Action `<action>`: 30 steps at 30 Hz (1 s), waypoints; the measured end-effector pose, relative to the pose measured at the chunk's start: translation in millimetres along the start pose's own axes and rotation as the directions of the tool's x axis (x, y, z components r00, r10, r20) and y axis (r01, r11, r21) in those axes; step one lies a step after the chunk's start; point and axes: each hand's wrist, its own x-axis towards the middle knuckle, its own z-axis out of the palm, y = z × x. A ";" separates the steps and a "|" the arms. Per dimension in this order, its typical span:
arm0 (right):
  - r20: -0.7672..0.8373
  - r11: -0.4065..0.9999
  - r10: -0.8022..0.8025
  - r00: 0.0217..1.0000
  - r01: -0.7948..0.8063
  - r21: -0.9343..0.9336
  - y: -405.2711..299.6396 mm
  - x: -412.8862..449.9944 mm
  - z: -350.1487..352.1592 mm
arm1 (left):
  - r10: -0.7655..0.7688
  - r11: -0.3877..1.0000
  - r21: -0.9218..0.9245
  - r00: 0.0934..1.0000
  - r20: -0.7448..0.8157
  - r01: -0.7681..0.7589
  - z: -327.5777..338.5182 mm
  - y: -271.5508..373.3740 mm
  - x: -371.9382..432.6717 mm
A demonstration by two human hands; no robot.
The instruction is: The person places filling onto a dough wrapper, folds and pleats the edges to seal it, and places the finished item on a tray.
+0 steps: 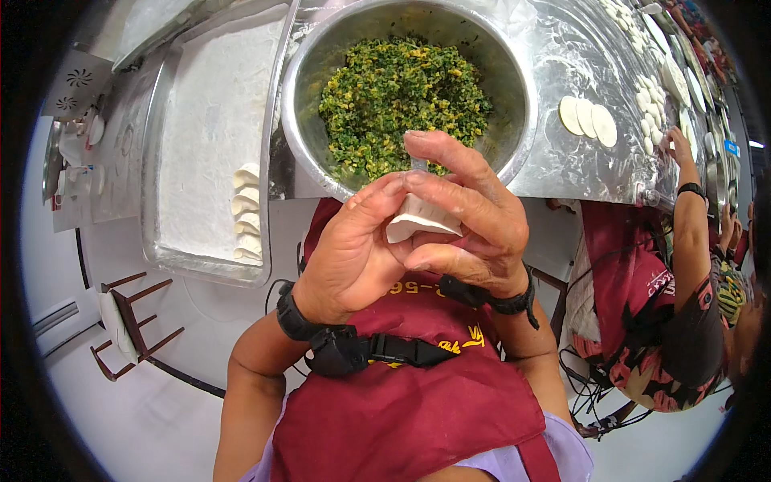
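Both hands meet in front of the steel bowl's near rim around a pale dough dumpling (pixel 424 218). My left hand (pixel 352 250) cups it from the left, its thumb and fingertips at the upper edge. My right hand (pixel 485 208) wraps it from the right, with the thumb beneath and fingers pressing along the top. Fingers hide much of the dumpling. A narrow grey piece (pixel 418 162) shows between the right fingers; I cannot tell what it is. Behind the hands, the steel bowl (pixel 290 114) holds chopped green and yellow filling (pixel 403 96).
On the left, a floured metal tray (pixel 211 114) has several folded dumplings (pixel 247 211) along its right side. Three dough rounds (pixel 604 126) overlap on the floured steel table (pixel 578 172). Farther right lie small dough pieces (pixel 650 108) beside a co-worker's hand (pixel 680 144). A stool (pixel 129 325) stands lower left.
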 end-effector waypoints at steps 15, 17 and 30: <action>0.046 0.959 0.163 0.985 -0.170 0.228 0.0 -7.0 -4.7 | 0.038 0.968 0.245 0.996 0.082 -0.057 5.2 6.7 -3.9; 0.044 0.968 0.173 0.984 -0.178 0.180 -7.1 -0.8 -2.6 | 0.057 0.942 0.329 0.997 0.050 -0.070 10.5 4.7 -3.6; 0.311 0.994 0.100 0.945 -0.078 -0.083 -5.6 11.2 -20.5 | -0.046 0.908 0.418 0.998 0.036 0.027 20.9 5.5 0.2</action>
